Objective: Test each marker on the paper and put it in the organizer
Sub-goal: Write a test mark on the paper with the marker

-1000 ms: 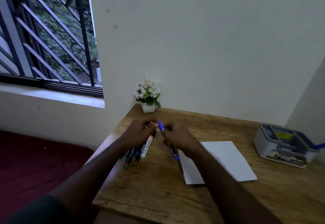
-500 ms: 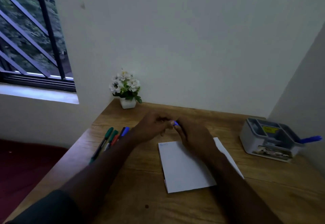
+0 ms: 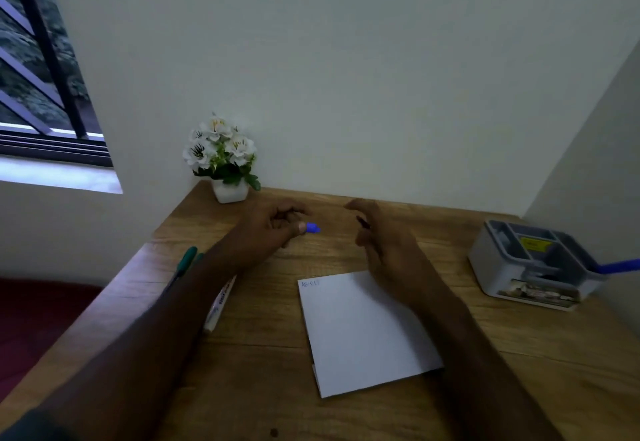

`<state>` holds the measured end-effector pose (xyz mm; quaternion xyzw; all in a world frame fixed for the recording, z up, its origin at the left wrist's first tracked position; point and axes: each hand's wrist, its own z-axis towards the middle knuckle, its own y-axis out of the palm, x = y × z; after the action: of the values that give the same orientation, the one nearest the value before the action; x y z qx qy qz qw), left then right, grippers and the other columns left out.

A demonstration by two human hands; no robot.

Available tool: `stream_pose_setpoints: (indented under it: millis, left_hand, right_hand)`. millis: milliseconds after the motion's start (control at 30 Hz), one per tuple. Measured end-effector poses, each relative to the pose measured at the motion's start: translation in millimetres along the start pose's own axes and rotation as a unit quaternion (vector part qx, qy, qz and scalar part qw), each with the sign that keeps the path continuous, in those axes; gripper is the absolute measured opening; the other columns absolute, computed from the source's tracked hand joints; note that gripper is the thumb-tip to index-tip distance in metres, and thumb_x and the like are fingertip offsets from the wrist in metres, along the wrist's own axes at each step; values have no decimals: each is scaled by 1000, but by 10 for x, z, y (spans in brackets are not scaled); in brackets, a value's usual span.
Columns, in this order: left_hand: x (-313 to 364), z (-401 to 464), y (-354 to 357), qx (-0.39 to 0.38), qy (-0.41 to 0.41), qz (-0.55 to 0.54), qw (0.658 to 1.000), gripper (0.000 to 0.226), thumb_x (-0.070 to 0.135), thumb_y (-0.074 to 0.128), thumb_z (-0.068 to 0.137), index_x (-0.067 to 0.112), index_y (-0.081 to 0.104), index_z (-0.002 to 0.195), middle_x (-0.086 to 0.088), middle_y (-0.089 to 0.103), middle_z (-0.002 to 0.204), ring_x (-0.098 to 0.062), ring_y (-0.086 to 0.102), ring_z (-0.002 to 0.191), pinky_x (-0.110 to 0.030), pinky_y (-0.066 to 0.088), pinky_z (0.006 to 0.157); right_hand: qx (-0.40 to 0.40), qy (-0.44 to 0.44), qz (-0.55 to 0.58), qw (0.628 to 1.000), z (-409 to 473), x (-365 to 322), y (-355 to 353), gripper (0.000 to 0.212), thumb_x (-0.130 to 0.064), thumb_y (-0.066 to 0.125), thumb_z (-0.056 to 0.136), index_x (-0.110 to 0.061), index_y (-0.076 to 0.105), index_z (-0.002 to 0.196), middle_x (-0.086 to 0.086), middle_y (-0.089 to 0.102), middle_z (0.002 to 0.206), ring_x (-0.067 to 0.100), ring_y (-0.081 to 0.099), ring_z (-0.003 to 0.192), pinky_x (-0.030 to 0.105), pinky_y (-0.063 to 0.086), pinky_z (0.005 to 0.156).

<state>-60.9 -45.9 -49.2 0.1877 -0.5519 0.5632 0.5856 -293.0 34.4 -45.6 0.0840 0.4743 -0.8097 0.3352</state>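
One blue marker [image 3: 620,265] stood in the organizer [image 3: 533,267]. The left hand [image 3: 273,229] pinched a blue cap [image 3: 312,228]; the right hand [image 3: 381,243] held a marker loosely; others waited.

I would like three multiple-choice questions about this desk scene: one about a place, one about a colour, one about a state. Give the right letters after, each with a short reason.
1. Where does the organizer stand?
A. by the window
B. at the desk's right side
C. on the paper

2. What colour is the cap in the left hand?
A. red
B. green
C. blue

3. How is the paper?
A. flat, with small writing in one corner
B. crumpled
C. rolled up

Answers:
1 B, it stands near the right wall.
2 C, blue shows at the thumb.
3 A, faint marks sit at its far left corner.
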Motion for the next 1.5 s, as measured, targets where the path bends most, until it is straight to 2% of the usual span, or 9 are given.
stream_pose_setpoints:
  millis: [100, 233, 333, 433, 600, 700, 800, 1000, 1500]
  left_hand:
    - [-20, -38, 24, -42, 11, 129, 991, 21, 19, 64, 92, 24, 70, 112, 14, 67, 98, 5, 59, 84, -10, 43, 71]
    - [-11, -68, 108, -100, 0, 207, 973, 17, 23, 64, 92, 27, 71, 108, 20, 63, 98, 4, 55, 90, -13, 39, 72]
    - [5, -80, 126, -110, -6, 249, 962, 19, 26, 66, 91, 26, 69, 110, 20, 57, 94, 4, 52, 85, -15, 37, 70]
    - [21, -85, 137, -116, -2, 272, 955, 23, 27, 65, 90, 27, 67, 113, 17, 57, 101, -1, 51, 95, -26, 41, 85]
    - [43, -80, 160, -147, -8, 326, 934, 24, 36, 61, 92, 29, 66, 114, 10, 58, 117, -9, 47, 112, -42, 33, 104]
    - [15, -84, 143, -140, 0, 297, 944, 35, 55, 53, 89, 30, 70, 106, 14, 60, 106, -5, 51, 102, -47, 40, 99]
    - [2, -85, 128, -164, -9, 277, 947, 43, 57, 61, 85, 29, 66, 117, 10, 59, 127, -8, 51, 118, -43, 40, 105]
    - [-85, -90, 75, -225, -66, 248, 940, 65, 53, 77, 73, 41, 53, 133, 14, 37, 153, -13, 26, 143, -43, 25, 117]
    - [-261, -23, 3, -291, -67, 249, 921, 81, 64, 72, 71, 46, 38, 143, 17, 20, 160, -9, 7, 149, -44, 12, 121]
  right_hand:
    - [82, 40, 232, 968, 9, -4, -31, 38, 8, 39, 94, -16, 66, 105, -1, 67, 88, 16, 66, 67, 28, 51, 62]
    - [19, 181, 638, 749, -18, -140, 49, 29, -8, 47, 79, 0, 63, 102, 26, 68, 93, 37, 70, 83, 42, 59, 71]
    - [-26, 160, 712, 684, -24, -201, 141, 51, -15, 79, 61, -4, 55, 105, 28, 65, 98, 35, 71, 87, 42, 60, 78]
    - [-40, 166, 734, 657, -44, -254, 218, 38, -3, 74, 72, -10, 49, 99, 27, 61, 95, 33, 70, 80, 38, 60, 71]
    - [-57, 278, 582, 762, -12, -361, 220, 58, -70, 39, 89, -15, 56, 93, 26, 57, 74, 24, 50, 49, 28, 33, 46]
    - [-26, 248, 360, 899, -64, -335, 216, 57, -59, 46, 96, -3, 52, 89, 9, 57, 68, 11, 51, 56, 26, 37, 57]
    - [-5, 184, 224, 957, -169, -260, 199, 22, -22, 62, 96, -3, 58, 86, 3, 65, 75, 0, 59, 66, 14, 44, 64]
    - [-48, 178, 153, 971, -236, -205, 286, 12, -5, 71, 81, -12, 64, 75, -8, 67, 73, 6, 64, 71, 15, 50, 62]
    - [-44, 193, 153, 968, -211, -325, 347, 27, -10, 67, 87, -20, 56, 64, -9, 59, 62, -1, 57, 60, 13, 43, 55]
